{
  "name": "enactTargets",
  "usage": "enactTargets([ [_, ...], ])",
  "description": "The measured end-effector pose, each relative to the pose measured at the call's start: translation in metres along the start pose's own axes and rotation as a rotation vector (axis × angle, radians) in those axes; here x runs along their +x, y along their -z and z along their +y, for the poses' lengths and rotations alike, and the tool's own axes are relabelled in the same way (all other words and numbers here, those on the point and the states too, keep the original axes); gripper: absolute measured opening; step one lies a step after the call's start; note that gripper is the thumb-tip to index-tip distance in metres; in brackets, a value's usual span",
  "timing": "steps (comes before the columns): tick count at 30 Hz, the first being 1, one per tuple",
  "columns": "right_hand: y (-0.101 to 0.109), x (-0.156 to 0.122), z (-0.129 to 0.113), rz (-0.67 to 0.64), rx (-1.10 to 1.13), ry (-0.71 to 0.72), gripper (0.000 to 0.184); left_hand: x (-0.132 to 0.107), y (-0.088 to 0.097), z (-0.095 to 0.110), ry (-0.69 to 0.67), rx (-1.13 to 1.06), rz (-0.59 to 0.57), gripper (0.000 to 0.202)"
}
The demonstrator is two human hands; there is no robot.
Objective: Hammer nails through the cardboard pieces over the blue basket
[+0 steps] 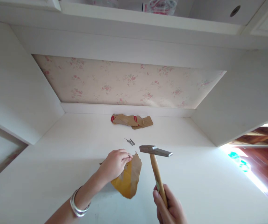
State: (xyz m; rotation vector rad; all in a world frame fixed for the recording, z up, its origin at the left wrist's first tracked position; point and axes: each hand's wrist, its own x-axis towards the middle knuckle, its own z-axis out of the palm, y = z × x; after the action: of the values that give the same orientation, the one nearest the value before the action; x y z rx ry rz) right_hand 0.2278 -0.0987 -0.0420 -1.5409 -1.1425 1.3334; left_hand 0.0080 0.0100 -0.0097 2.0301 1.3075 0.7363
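A white desk (pixel 194 174) sits in an alcove backed by floral wallpaper (pixel 129 81). The left hand (pixel 114 163), bangles (pixel 78 206) on its wrist, rests on a torn cardboard scrap (pixel 131 179), with its fingertips pinching a small nail (pixel 129 155). The right hand (pixel 169 208) is wrapped around the handle of a hammer (pixel 156 169), whose head hovers just beside the nail. Loose nails (pixel 130 142) and crumpled cardboard (pixel 132 120) lie farther back.
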Motion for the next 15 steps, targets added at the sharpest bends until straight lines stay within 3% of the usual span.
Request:
enactTargets([
  [15,-0.0012,0.0039,0.0014,-0.052,-0.041,0.019,0.050,-0.0005,-0.0034,0.0025,0.012,0.012,0.025,0.030],
])
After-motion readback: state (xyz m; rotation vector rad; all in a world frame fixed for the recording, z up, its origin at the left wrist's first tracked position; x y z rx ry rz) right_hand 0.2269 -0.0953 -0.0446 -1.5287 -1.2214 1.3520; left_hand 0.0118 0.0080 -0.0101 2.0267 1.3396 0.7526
